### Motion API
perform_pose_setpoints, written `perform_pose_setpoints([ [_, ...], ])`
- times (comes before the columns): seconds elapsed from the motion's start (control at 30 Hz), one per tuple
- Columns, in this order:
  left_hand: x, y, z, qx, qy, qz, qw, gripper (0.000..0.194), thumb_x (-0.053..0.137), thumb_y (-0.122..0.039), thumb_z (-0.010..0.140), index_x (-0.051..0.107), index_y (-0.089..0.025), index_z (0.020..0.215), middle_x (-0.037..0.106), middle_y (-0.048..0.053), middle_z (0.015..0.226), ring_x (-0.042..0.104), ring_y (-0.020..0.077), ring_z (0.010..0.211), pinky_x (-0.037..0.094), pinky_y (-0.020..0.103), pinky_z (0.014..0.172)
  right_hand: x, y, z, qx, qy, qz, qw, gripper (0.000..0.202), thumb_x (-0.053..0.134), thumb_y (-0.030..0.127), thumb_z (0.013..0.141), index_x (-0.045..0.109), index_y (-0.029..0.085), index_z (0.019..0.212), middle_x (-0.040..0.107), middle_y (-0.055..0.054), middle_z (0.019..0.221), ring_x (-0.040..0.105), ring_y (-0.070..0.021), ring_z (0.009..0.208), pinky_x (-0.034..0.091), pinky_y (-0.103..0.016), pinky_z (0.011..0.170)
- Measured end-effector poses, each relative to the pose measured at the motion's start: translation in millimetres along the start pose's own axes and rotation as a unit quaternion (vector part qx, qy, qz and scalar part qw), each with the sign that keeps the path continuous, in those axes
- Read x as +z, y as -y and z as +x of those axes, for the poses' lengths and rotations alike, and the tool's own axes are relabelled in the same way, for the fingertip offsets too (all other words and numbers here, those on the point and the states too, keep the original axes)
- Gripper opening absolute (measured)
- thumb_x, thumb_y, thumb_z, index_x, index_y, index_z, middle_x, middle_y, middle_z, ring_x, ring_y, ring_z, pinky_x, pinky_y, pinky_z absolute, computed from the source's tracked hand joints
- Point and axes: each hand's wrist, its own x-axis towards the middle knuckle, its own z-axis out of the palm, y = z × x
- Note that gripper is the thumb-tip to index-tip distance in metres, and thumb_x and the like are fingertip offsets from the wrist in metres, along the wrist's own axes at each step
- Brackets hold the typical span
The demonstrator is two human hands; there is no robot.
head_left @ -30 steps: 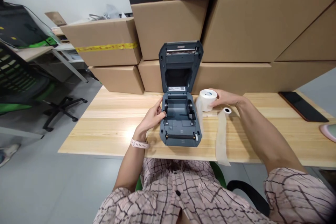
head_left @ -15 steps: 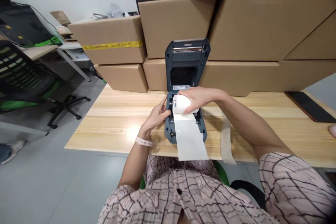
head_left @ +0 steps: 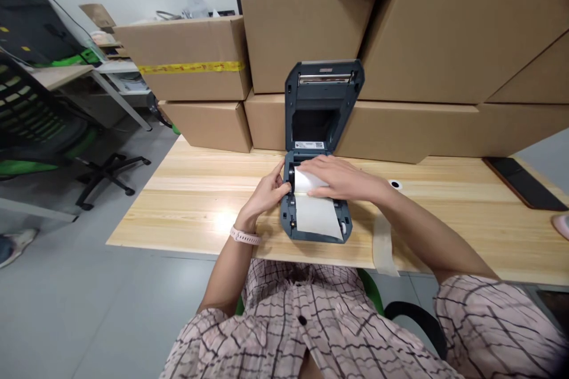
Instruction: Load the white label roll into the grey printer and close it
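Observation:
A dark grey label printer (head_left: 288,231) lies with its lid (head_left: 324,95) raised, in front of me on the wooden table. Inside its bay rests a roll of white labels (head_left: 306,180), and a short strip from it (head_left: 317,216) covers the front of the printer. My right hand (head_left: 335,176) curves over the roll, fingers along the top and thumb on the near side, hiding its right end. At the printer's left rim, my left hand (head_left: 269,190) grips the side by the black roll holder (head_left: 291,179), thumb inside the bay.
Cardboard boxes (head_left: 306,35) are stacked along the back of the table (head_left: 178,201). Right of the printer are a small white ring-shaped item (head_left: 395,185) and a pale strip (head_left: 383,243) hanging over the front edge. A dark phone-like slab (head_left: 524,182) lies far right.
The label strip, which hung past the printer's front, is now shorter and ends inside it. My right hand has flattened over the roll, which sits lower. My left hand keeps its place.

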Motion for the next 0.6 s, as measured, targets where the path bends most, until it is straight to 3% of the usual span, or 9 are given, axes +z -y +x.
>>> perform_pose_setpoints([
  [0.1,-0.7,-4,-2,0.010,0.008,0.006,1.000,0.085,0.059,-0.027,0.087,0.030,-0.012,0.165,0.044,-0.006,0.071,0.041,0.0118,0.065,0.034,0.025,0.062,6,28,-35,-0.028,0.014,0.039,0.999,0.058,0.039,0.055,0.108,0.053,0.023,0.154,0.051,-0.009,0.161,0.048,-0.0287,0.147,0.040,-0.047,0.120],
  [0.23,-1.0,-10,-4,0.018,0.006,0.007,1.000,0.083,0.058,-0.026,0.087,0.032,-0.009,0.164,0.042,-0.007,0.070,0.040,0.0120,0.064,0.032,0.026,0.061,21,52,-63,-0.021,0.075,0.080,0.994,0.084,0.049,0.077,0.095,0.044,0.025,0.161,0.033,-0.009,0.172,0.032,-0.0325,0.159,0.030,-0.053,0.128],
  [0.33,-0.2,-12,-5,0.018,0.003,0.002,1.000,0.082,0.058,-0.026,0.086,0.034,-0.009,0.163,0.042,-0.007,0.069,0.040,0.0120,0.064,0.032,0.026,0.061,34,56,-69,-0.022,0.080,0.074,0.994,0.098,0.059,0.081,0.087,0.038,0.025,0.164,0.022,-0.011,0.175,0.023,-0.0354,0.162,0.026,-0.056,0.130],
  [0.5,1.9,-12,-5,0.015,-0.005,-0.014,1.000,0.084,0.060,-0.026,0.085,0.034,-0.008,0.163,0.042,-0.006,0.070,0.039,0.0126,0.064,0.032,0.026,0.061,50,63,-70,-0.038,0.043,0.013,0.998,0.100,0.062,0.075,0.089,0.035,0.015,0.164,0.019,-0.018,0.175,0.018,-0.0342,0.163,0.027,-0.054,0.130],
  [0.6,3.2,-10,-5,0.016,-0.012,-0.020,1.000,0.084,0.061,-0.027,0.085,0.034,-0.008,0.163,0.042,-0.006,0.072,0.039,0.0128,0.066,0.034,0.027,0.062,57,66,-70,-0.045,0.018,-0.006,0.999,0.095,0.064,0.069,0.091,0.035,0.016,0.164,0.021,-0.019,0.175,0.018,-0.0329,0.163,0.028,-0.053,0.130],
])
